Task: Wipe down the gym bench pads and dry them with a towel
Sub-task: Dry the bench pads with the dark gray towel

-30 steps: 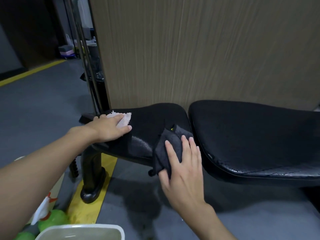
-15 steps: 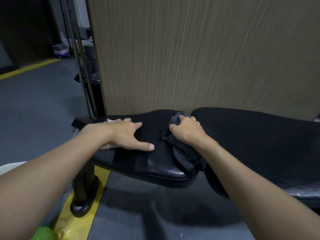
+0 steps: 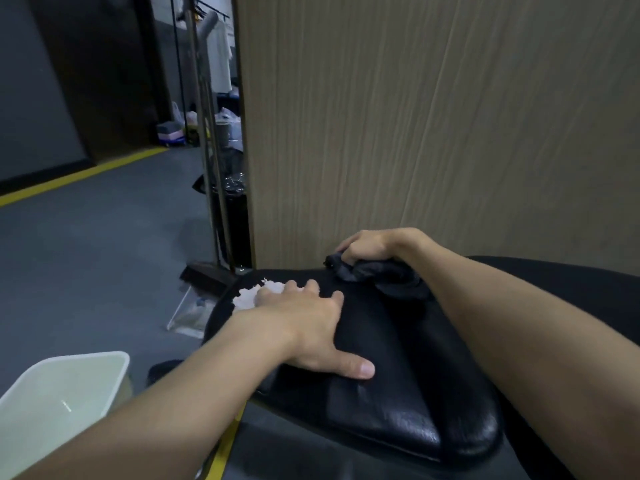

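my right hand point(image 3: 374, 245) clenches the dark towel point(image 3: 381, 273) at 12 o'clock on the seat pad point(image 3: 398, 393); left hand point(image 3: 304, 327) flat, pressing white cloth point(image 3: 252, 294) at 10 o'clock.

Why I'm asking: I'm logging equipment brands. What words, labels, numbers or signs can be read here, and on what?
None can be read.
The bench pad, dark towel, white cloth, white bin and wooden panel show no print.
The far-corner clutter is too small and blurred.

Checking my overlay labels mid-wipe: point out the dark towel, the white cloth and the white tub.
dark towel point(image 3: 379, 272): head view, bunched folds in its middle.
white cloth point(image 3: 247, 296): head view, exposed ragged edge.
white tub point(image 3: 69, 386): head view, inner wall.
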Demonstrator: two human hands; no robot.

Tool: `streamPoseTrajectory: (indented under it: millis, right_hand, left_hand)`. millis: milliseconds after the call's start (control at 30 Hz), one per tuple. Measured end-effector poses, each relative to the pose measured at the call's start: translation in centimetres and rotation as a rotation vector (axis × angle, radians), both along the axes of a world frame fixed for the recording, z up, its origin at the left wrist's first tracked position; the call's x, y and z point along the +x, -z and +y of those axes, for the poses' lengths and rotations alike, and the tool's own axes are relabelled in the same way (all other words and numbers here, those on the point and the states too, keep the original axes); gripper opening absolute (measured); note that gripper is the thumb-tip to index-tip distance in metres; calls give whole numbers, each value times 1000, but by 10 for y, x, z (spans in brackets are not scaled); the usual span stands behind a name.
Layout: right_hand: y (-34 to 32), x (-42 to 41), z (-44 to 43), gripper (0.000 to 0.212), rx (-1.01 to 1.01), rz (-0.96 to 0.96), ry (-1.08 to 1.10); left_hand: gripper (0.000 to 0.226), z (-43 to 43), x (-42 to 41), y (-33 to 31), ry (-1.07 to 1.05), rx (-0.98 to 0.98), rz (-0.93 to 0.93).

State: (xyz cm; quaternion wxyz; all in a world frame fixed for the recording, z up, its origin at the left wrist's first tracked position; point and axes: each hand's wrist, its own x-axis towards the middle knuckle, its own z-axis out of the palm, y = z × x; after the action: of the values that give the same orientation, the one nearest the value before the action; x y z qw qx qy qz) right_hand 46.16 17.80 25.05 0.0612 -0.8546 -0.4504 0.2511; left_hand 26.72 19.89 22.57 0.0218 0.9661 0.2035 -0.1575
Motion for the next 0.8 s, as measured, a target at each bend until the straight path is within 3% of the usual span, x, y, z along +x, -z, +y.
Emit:
streamPoseTrajectory:
  millis: [67, 200, 400, 600, 800]
  right_hand:
    - [2, -14, 22, 53, -11, 106, -74]
    - [11, -30, 47, 50, 50, 274, -137]
    - [6, -10, 7, 35, 114, 114, -90]
    - [11, 3, -60, 36, 402, -98, 249]
    - [-15, -26, -141, 33, 708, -1, 422]
  left_hand:
    - [120, 0, 1, 1, -2, -4, -1]
    - [119, 0, 1, 4, 3, -6, -21]
    - [120, 0, 0, -1, 4, -16, 5]
    - [125, -2, 4, -3, -20, -53, 20]
    - [120, -10, 5, -7, -38, 6, 56]
